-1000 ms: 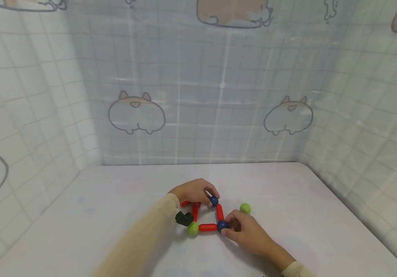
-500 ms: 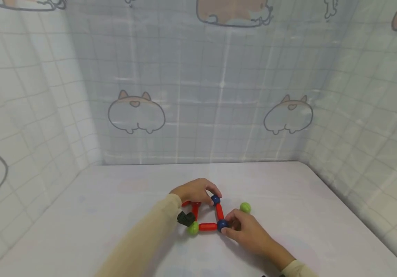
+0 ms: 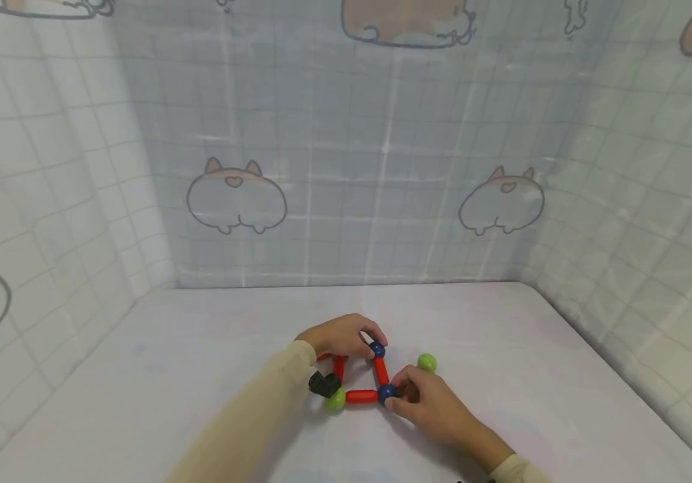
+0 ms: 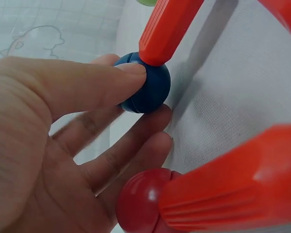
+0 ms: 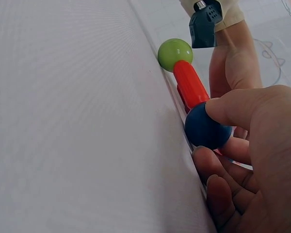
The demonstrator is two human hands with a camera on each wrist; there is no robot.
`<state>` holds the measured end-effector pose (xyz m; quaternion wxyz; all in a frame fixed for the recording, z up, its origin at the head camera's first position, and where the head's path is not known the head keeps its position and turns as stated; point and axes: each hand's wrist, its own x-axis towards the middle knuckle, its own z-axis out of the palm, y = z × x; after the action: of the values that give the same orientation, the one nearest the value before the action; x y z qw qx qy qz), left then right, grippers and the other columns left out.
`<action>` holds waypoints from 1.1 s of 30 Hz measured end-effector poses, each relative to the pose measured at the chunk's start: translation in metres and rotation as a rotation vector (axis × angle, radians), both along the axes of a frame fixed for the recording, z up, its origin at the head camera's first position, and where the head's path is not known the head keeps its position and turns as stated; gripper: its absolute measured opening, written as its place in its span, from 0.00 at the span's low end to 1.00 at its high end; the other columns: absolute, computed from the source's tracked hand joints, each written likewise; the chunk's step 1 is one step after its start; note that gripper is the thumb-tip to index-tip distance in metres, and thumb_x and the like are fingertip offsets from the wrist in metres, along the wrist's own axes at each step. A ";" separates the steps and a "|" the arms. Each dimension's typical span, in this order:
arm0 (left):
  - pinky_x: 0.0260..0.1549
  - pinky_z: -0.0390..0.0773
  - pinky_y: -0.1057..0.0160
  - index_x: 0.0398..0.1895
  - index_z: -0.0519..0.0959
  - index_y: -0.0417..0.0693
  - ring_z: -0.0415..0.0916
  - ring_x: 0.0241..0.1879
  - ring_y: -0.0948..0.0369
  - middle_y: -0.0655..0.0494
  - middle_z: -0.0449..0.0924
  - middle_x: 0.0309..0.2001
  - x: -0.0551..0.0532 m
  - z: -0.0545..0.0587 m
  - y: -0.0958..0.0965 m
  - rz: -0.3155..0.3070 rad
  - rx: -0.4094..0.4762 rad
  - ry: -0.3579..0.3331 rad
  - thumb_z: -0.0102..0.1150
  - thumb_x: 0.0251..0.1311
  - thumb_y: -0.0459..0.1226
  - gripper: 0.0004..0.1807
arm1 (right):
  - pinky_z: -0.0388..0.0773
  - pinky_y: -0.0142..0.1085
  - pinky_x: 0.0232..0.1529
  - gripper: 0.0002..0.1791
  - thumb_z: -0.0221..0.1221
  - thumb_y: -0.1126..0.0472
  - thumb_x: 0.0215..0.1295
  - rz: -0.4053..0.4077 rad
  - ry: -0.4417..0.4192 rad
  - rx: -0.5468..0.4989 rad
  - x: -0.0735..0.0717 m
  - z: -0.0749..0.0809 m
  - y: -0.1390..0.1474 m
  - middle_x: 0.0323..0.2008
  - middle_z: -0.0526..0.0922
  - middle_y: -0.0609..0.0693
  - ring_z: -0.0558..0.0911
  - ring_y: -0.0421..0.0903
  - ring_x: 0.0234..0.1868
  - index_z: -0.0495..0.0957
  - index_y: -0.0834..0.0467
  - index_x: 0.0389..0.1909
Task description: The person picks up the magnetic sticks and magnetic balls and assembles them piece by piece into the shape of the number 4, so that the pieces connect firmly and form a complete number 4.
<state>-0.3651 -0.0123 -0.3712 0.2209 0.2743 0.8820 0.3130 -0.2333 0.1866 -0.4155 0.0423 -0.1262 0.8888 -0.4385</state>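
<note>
My left hand (image 3: pixel 346 335) pinches a dark blue ball (image 4: pixel 153 90) between thumb and fingers at the far right corner of a four-sided frame. A red rod (image 3: pixel 380 371) has one end against that ball and runs to the near blue ball (image 5: pixel 206 127), which my right hand (image 3: pixel 433 407) grips with thumb and fingers. From there another red rod (image 3: pixel 361 396) leads left to a green ball (image 3: pixel 336 401). A third red rod (image 3: pixel 338 367) goes back from it to a red ball (image 4: pixel 141 201), mostly hidden below my left hand in the head view.
A loose green ball (image 3: pixel 427 363) lies just beyond my right hand on the white table cloth (image 3: pixel 213 322). A dark wrist camera (image 3: pixel 324 384) on my left sleeve hangs over the frame's left side. Grid-patterned sheets (image 3: pixel 346 201) enclose the table at the back and sides.
My left hand and the far blue ball have shifted slightly right, and the ball now lines up with the right-hand rod's end. The right hand stays on the near blue ball.
</note>
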 end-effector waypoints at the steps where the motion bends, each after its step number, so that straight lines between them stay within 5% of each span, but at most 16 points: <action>1: 0.43 0.75 0.54 0.44 0.86 0.67 0.74 0.47 0.58 0.64 0.81 0.44 -0.001 -0.001 0.000 -0.005 0.002 0.001 0.68 0.59 0.34 0.16 | 0.78 0.33 0.35 0.16 0.69 0.50 0.61 0.000 0.004 0.000 0.000 -0.001 0.000 0.35 0.81 0.42 0.78 0.44 0.35 0.78 0.54 0.44; 7: 0.45 0.75 0.53 0.46 0.85 0.64 0.76 0.47 0.59 0.65 0.81 0.43 0.000 -0.002 0.004 -0.019 0.031 -0.020 0.69 0.56 0.29 0.20 | 0.78 0.33 0.35 0.17 0.69 0.50 0.61 -0.004 -0.001 -0.001 -0.001 -0.002 0.002 0.35 0.81 0.43 0.78 0.44 0.35 0.78 0.54 0.44; 14: 0.42 0.78 0.59 0.43 0.85 0.62 0.77 0.41 0.63 0.66 0.81 0.41 0.003 -0.002 0.011 -0.071 -0.026 0.114 0.69 0.56 0.30 0.17 | 0.78 0.33 0.34 0.17 0.69 0.50 0.61 -0.005 -0.006 -0.002 0.001 0.000 0.002 0.33 0.80 0.44 0.78 0.45 0.35 0.78 0.54 0.44; 22: 0.42 0.79 0.64 0.46 0.85 0.58 0.78 0.39 0.66 0.68 0.82 0.38 0.006 -0.001 0.016 -0.105 -0.036 0.153 0.68 0.57 0.29 0.17 | 0.78 0.33 0.32 0.18 0.70 0.48 0.60 -0.035 -0.005 0.017 0.001 0.000 0.000 0.32 0.80 0.43 0.77 0.45 0.33 0.78 0.53 0.43; 33: 0.49 0.80 0.57 0.60 0.81 0.55 0.78 0.53 0.58 0.59 0.82 0.52 0.019 0.008 -0.001 -0.021 -0.002 0.229 0.66 0.61 0.34 0.23 | 0.78 0.34 0.34 0.17 0.69 0.49 0.61 -0.056 0.023 0.038 0.003 0.000 -0.003 0.33 0.80 0.43 0.77 0.44 0.34 0.78 0.53 0.44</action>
<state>-0.3458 -0.0128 -0.3633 0.1222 0.3170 0.8990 0.2765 -0.2300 0.1835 -0.4152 0.0221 -0.1054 0.9006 -0.4212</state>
